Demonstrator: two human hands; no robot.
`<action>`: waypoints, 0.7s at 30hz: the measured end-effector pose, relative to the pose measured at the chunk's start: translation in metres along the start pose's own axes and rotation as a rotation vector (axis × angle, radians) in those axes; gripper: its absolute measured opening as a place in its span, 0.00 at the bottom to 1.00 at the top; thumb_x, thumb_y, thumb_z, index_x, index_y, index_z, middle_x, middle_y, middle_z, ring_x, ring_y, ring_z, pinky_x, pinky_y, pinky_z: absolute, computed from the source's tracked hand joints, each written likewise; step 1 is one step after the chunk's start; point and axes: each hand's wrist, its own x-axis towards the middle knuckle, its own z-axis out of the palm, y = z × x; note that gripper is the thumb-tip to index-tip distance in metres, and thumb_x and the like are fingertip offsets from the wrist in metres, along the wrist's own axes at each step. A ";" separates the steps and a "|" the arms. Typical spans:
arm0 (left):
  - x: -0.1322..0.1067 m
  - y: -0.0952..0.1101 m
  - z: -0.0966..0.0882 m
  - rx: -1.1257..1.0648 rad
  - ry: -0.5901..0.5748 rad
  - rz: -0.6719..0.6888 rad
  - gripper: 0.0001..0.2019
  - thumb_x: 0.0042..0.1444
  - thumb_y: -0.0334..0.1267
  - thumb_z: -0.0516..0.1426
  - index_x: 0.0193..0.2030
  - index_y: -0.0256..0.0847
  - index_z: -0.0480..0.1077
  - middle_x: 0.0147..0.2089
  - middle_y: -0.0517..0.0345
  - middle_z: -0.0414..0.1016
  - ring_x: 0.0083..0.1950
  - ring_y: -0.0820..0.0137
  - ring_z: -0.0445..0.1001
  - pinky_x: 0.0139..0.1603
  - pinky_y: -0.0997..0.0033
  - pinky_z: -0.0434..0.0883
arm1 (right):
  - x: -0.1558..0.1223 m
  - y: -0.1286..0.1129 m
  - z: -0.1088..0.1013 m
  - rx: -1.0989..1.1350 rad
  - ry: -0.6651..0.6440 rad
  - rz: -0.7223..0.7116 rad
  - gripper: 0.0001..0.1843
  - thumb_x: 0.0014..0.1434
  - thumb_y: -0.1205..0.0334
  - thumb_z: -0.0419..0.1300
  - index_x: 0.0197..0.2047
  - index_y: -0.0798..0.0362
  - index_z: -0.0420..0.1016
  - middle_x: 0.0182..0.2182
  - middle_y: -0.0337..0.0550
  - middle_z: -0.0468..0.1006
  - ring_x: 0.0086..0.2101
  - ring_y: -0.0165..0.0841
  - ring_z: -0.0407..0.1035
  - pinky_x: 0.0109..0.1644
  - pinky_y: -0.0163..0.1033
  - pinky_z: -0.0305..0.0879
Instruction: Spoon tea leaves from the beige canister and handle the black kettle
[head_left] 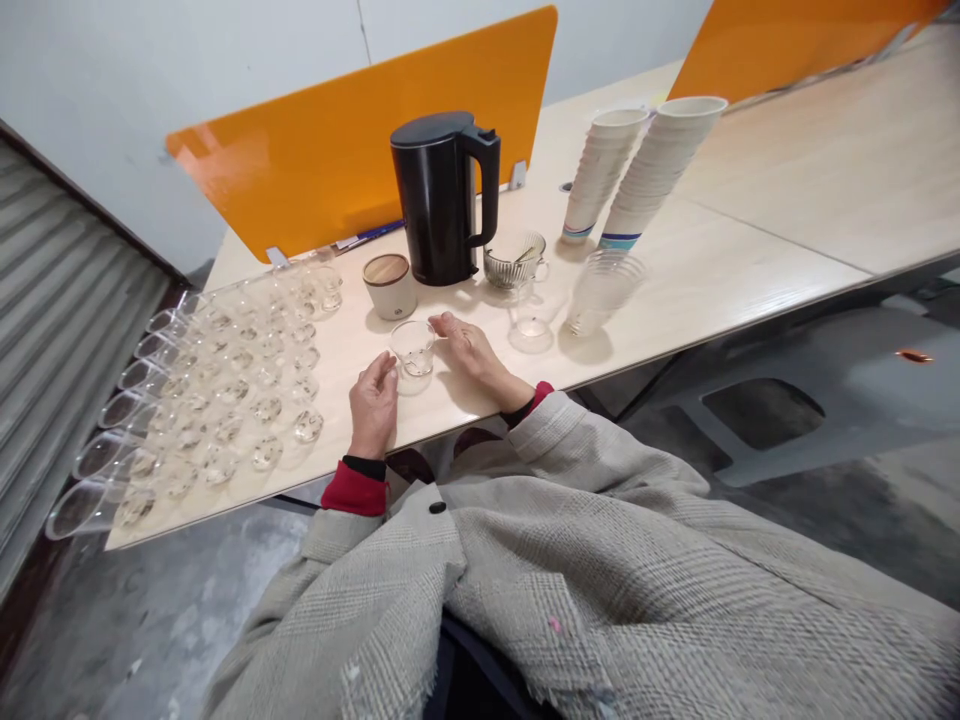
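Flanking a small clear glass (pixel 413 348) on the counter (pixel 720 270): left hand (pixel 373 405) loosely curled just beside it, fingertips near the rim, holding nothing; right hand (pixel 471 352) flat on the counter, fingers spread, touching or nearly touching the glass, grasping nothing. Looks like the glass-positioning step before filling, with black kettle (pixel 442 195) and lidded jar (pixel 389 284) behind, rows of glasses (pixel 225 390) left, paper cup stacks (pixel 637 170) far right. Next probably calls for reaching up to the kettle handle.
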 end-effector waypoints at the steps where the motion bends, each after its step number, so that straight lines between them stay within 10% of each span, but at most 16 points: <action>1: 0.001 0.001 -0.001 0.046 0.046 0.020 0.24 0.69 0.38 0.54 0.70 0.35 0.71 0.66 0.40 0.79 0.68 0.60 0.78 0.73 0.55 0.72 | 0.001 0.001 0.000 -0.056 0.036 0.019 0.36 0.79 0.51 0.33 0.61 0.59 0.78 0.56 0.59 0.83 0.57 0.46 0.76 0.64 0.51 0.71; 8: 0.003 0.013 -0.005 0.577 -0.044 0.006 0.31 0.71 0.37 0.48 0.79 0.32 0.58 0.82 0.38 0.57 0.86 0.51 0.45 0.84 0.43 0.51 | -0.011 0.006 -0.011 -0.550 -0.055 0.022 0.32 0.73 0.62 0.45 0.75 0.65 0.65 0.74 0.61 0.67 0.69 0.50 0.64 0.74 0.55 0.59; 21: -0.001 0.045 -0.002 0.983 -0.345 -0.044 0.33 0.76 0.44 0.41 0.80 0.22 0.53 0.84 0.31 0.46 0.86 0.46 0.44 0.83 0.39 0.47 | -0.022 -0.003 -0.015 -0.771 -0.409 0.062 0.39 0.77 0.50 0.45 0.81 0.66 0.51 0.81 0.65 0.45 0.79 0.56 0.39 0.81 0.66 0.38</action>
